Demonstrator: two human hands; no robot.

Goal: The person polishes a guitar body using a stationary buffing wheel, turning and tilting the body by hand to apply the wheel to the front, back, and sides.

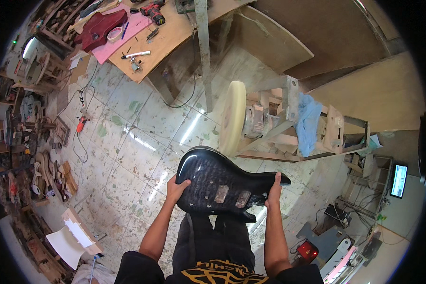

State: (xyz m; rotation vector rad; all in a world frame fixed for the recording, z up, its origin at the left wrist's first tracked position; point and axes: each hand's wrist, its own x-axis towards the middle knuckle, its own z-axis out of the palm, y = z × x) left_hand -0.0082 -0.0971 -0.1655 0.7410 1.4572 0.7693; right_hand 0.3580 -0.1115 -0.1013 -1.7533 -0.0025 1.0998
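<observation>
The black guitar body (203,182) is between left grip (177,189) and right grip (274,191); the pale wheel (233,118) is just beyond them. Left clasps the round end, right the long horn: support both evenly, avoiding a bump.

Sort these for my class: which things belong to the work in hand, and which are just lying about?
In the work:
- black guitar body, held at both ends
- pale wheel, probably, being close by

Lying about:
- red body, on the table
- drill
- white marker
</observation>
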